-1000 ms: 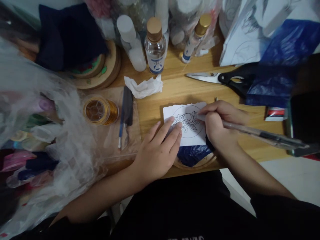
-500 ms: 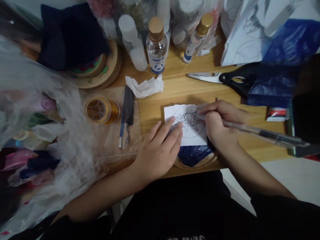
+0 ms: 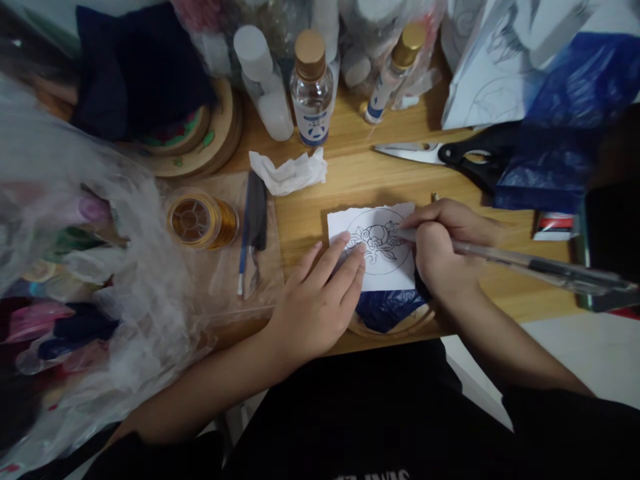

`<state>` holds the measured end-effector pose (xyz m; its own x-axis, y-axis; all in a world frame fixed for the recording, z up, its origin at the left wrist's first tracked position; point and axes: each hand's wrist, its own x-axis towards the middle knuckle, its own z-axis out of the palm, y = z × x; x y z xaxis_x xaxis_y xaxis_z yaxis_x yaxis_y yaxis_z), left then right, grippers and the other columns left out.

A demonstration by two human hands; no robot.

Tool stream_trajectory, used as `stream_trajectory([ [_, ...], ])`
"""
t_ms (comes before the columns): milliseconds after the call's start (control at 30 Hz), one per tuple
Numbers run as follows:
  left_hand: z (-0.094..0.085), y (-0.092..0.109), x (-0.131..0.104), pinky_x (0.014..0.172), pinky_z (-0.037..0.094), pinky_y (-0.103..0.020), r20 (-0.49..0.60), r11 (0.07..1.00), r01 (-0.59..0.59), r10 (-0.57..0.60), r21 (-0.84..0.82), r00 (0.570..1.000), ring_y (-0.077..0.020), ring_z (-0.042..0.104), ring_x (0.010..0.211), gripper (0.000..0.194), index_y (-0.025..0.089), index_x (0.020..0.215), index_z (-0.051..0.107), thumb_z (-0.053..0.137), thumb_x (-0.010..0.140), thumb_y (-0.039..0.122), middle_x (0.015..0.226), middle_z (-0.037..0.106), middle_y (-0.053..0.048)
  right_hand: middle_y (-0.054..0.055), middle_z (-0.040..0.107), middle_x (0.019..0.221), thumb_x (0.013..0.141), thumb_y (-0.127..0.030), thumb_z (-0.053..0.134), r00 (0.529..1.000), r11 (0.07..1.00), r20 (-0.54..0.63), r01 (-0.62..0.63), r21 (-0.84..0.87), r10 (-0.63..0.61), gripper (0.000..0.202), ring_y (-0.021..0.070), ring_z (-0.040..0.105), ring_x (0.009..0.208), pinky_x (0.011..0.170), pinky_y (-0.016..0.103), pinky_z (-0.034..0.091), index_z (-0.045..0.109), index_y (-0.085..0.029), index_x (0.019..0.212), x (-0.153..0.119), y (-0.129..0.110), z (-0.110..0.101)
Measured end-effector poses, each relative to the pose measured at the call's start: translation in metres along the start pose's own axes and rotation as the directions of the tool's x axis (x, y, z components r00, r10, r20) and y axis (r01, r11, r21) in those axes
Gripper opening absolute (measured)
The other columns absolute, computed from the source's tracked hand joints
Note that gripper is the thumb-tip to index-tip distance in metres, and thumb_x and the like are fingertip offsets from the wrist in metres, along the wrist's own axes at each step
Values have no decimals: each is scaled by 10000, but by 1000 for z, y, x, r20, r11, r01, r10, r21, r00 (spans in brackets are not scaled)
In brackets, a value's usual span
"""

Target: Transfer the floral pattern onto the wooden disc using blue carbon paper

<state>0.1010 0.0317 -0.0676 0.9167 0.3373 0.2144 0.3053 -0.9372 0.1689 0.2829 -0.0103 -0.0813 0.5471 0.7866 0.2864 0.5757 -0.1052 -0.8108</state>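
Observation:
A small white paper (image 3: 345,283) carries a line drawing of flowers inside a circle. My left hand (image 3: 320,297) lies on its left side, fingers spread, tips pressing near the drawing. My right hand (image 3: 445,250) grips a pen (image 3: 525,260), its tip on the right part of the drawing and its barrel slanting off to the right. Under the paper, dark blue carbon-like film (image 3: 387,310) sticks out at the bottom, over a round wooden hoop (image 3: 425,320) at the table edge.
Scissors (image 3: 450,153) lie beyond my right hand, beside blue film (image 3: 550,160). A crumpled tissue (image 3: 293,173), small bottles (image 3: 313,93), a spool of golden thread (image 3: 200,221) and a brush (image 3: 243,247) surround the paper. A plastic bag (image 3: 145,280) fills the left.
The pen's rear end has swung slightly to the right, and my right hand has shifted a little that way. My left hand and the paper stay in place.

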Motion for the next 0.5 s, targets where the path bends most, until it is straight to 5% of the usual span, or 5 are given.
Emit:
stream_trajectory([
  [500,0,0,1,929,506,-404,-10,999,2,-2,37,1000,-269,570,1175,238,107,1075,629,464,905,104,1232,637,-43,-31,594,511,677,-57,469,1000,1000,12,-6,24,6,238,85,506,457,435,222,377,618,-202,561,-1,2,-2],
])
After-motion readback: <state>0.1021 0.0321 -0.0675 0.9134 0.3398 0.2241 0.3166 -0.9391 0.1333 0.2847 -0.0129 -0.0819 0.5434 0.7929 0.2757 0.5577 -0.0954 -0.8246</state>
